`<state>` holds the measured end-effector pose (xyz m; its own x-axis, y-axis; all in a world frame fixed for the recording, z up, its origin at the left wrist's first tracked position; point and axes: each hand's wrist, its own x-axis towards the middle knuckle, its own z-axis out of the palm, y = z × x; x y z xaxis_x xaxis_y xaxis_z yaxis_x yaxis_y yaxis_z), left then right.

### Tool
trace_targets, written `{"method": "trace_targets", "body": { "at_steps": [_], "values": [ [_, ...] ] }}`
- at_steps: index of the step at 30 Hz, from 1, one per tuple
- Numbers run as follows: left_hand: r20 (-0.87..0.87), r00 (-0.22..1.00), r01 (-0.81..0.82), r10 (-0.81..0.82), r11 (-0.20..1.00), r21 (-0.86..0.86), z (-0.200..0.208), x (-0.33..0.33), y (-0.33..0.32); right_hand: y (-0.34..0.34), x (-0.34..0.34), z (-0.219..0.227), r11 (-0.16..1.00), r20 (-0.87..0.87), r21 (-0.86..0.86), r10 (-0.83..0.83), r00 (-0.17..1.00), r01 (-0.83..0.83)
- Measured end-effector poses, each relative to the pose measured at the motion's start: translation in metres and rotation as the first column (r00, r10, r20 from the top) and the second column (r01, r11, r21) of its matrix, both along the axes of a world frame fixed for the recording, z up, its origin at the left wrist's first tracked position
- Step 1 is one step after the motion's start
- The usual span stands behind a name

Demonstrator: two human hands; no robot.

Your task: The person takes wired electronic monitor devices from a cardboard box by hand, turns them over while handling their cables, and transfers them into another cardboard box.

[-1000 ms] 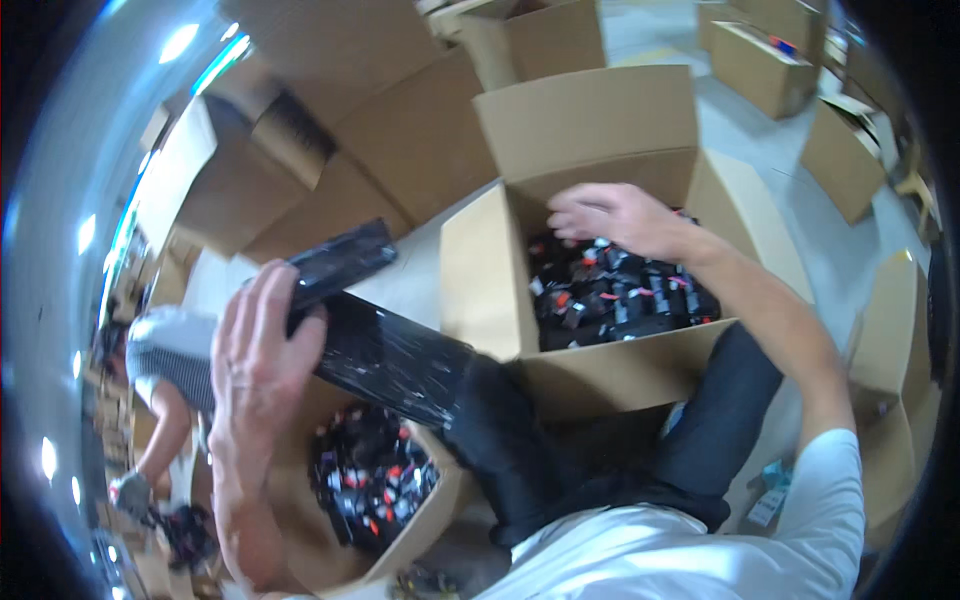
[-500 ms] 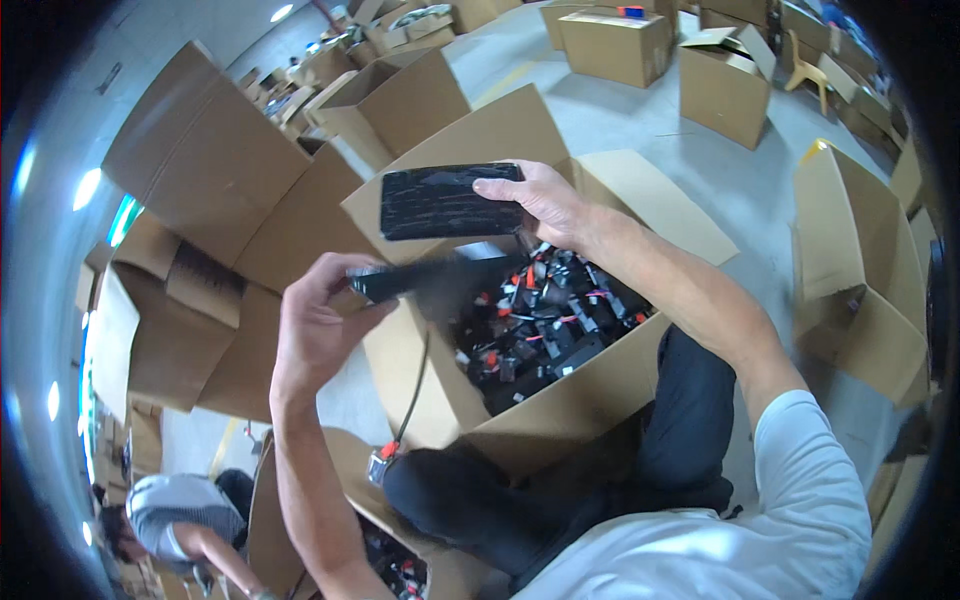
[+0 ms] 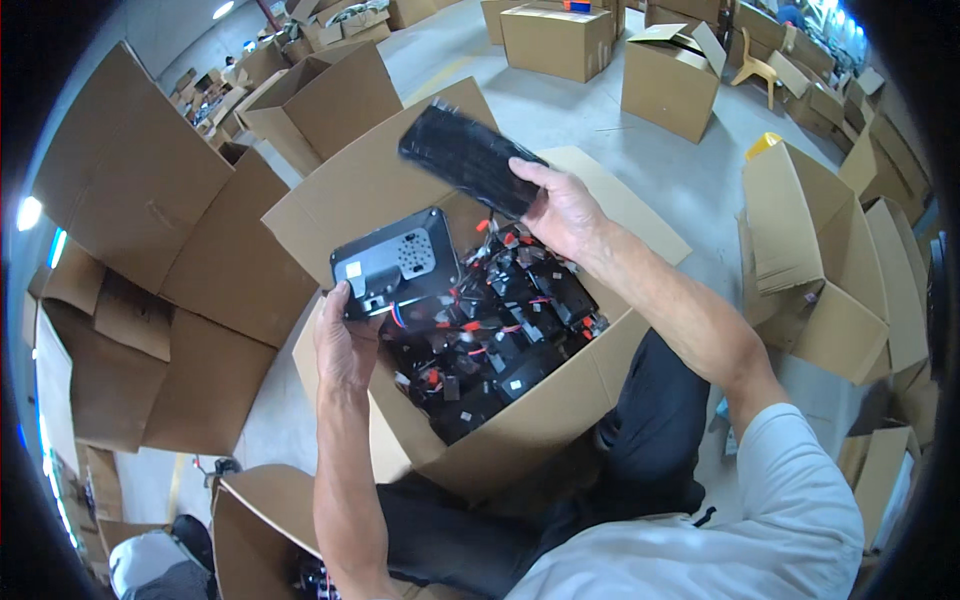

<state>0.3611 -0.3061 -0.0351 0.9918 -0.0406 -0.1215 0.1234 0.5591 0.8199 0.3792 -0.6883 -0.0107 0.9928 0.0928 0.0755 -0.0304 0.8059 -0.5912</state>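
My left hand [image 3: 345, 345] grips the lower left edge of a flat black electronic unit [image 3: 438, 240]. Its back faces up, with a grey plate full of small holes, a white label and coloured wires. In my right hand [image 3: 565, 215] is a second flat black rectangular unit [image 3: 465, 155], tilted, thumb across its near end; no detail shows on its dark face. Both are held above an open cardboard box [image 3: 540, 430] between my legs. A pile of black parts [image 3: 510, 345] with wires and red connectors lies inside it.
At lower left another open carton [image 3: 235, 545] stands by my left forearm, with a person [image 3: 160, 560] bent down beyond it. Large cartons [image 3: 120, 140] rise on the left. An open carton [image 3: 830, 250] stands at right; closed ones [image 3: 555, 45] and a yellow chair [image 3: 755, 70] are farther back.
The unit in my left hand has turned from edge-on to back up, lower over the box. My right hand's unit has tilted and moved slightly right. The whole view has shifted.
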Motion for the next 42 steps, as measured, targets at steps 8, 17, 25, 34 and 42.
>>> {"method": "trace_targets", "body": {
  "at_steps": [8, 17, 25, 34, 42],
  "values": [
    [0.142, 0.981, 0.145, -0.134, 0.987, -0.070, -0.008, -0.046, -0.009, 0.073, -0.013, -0.040, 0.917, -0.148, -0.245, 0.285, 0.947, -0.314],
    [0.094, 0.993, 0.103, -0.076, 0.942, -0.321, -0.003, -0.071, -0.031, 0.169, -0.052, -0.031, 0.912, 0.127, -0.407, 0.102, 0.987, -0.042],
    [0.162, 0.983, 0.116, -0.087, 0.977, -0.180, -0.009, -0.068, -0.014, 0.188, -0.058, -0.046, 0.698, 0.293, -0.710, 0.175, 0.940, 0.091],
    [0.076, 0.997, 0.031, -0.016, 0.980, -0.198, -0.012, -0.055, 0.001, 0.108, -0.022, -0.010, 0.458, 0.235, -0.851, -0.106, 0.966, 0.257],
    [-0.098, 0.995, 0.013, -0.014, 1.000, -0.011, -0.019, -0.072, -0.044, 0.123, -0.042, -0.021, 0.482, 0.424, -0.782, -0.055, 0.904, 0.396]
  ]
}}
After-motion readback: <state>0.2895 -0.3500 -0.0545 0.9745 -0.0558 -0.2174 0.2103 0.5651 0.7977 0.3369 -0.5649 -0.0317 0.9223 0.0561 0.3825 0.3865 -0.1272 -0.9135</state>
